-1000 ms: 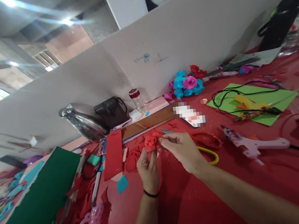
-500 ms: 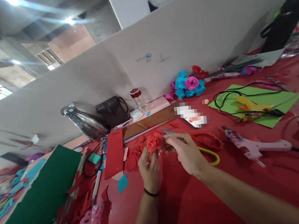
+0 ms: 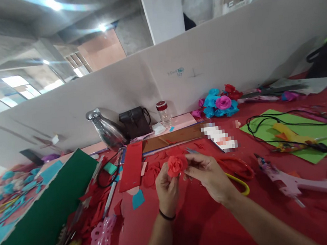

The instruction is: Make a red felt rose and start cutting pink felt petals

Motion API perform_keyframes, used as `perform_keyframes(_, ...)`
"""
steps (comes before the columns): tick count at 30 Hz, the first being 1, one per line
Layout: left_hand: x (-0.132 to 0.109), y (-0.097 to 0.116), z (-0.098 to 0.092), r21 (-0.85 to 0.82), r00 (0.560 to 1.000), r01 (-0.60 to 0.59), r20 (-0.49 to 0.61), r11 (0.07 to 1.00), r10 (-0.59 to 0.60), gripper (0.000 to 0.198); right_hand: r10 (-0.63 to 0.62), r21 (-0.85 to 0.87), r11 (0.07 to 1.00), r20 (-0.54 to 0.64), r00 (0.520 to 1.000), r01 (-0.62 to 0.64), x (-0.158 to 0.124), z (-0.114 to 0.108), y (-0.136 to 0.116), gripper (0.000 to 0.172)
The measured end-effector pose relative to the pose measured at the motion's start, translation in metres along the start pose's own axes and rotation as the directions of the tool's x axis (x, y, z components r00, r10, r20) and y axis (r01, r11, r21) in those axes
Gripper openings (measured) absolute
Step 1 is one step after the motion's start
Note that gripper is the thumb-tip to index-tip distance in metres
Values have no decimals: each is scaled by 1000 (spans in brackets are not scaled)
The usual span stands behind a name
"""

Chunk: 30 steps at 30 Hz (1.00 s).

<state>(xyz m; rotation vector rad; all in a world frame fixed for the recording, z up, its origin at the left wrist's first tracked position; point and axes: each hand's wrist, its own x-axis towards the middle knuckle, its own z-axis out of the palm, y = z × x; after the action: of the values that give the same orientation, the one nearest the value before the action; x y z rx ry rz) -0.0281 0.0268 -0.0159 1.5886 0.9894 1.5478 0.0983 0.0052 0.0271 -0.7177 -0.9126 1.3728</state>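
A red paper flower (image 3: 176,165) with ruffled petals is held up over the red table. My left hand (image 3: 167,186), a dark band on its wrist, grips the flower's base from below. At the flower's right edge, the thumb and fingers of my right hand (image 3: 211,176) pinch an outer petal. Loose red petals (image 3: 151,175) lie just left of my left hand, beside a long red paper strip (image 3: 131,166). Partly hidden behind my right hand are scissors with red handles (image 3: 246,168) and a yellow-handled pair (image 3: 242,184).
A pink glue gun (image 3: 292,182) lies to the right. Behind it, a yellow glue gun (image 3: 292,136) and black cord rest on green paper (image 3: 313,153). Further back are a phone (image 3: 219,138), paper flowers (image 3: 220,103) and a glass bottle (image 3: 165,116). A green board (image 3: 50,208) stands left.
The whole scene has shifted right and down in view. The flower now faces me more, and my right fingers have come against its right edge.
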Motion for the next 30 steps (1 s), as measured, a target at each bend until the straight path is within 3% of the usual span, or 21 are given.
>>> perform_keyframes(14, 1, 2, 0, -54, 1000, 14, 1, 998, -14, 25, -3, -60, 998, 25, 1000, 4, -2, -1, 4, 23)
perform_keyframes(19, -1, -1, 4, -134, 993, 103, -36, 986, -108, 27, 2, -69, 998, 8, 1000, -1, 0, -2, 8, 22)
perform_keyframes(30, -3, -5, 8, -204, 980, 185, -34, 961, -196, 29, -188, -419, 889, 32, 982, 184, 5, -13, 13, 11)
